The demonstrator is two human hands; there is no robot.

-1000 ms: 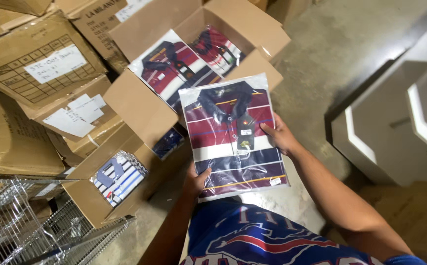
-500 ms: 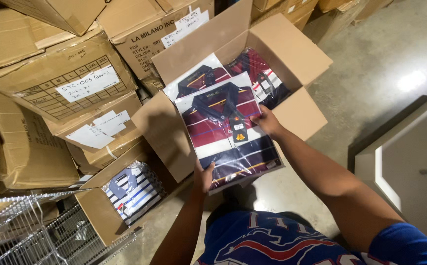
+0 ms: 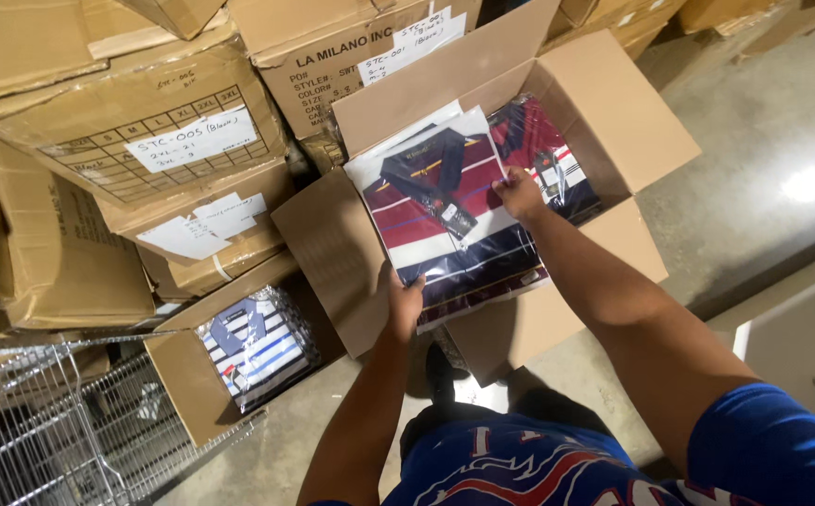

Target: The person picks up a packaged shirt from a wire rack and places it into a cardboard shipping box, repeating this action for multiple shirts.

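Hands grip 1 bagged striped shirt at frame centre, over the open carton. My left hand pinches its lower edge; my right hand clasps its right edge. Step judged: placing. Next: lower flat, then release.

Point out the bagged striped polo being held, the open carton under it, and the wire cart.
bagged striped polo (image 3: 445, 225), head view, striped chest.
open carton (image 3: 614, 103), head view, right flap.
wire cart (image 3: 42, 422), head view, mesh basket.
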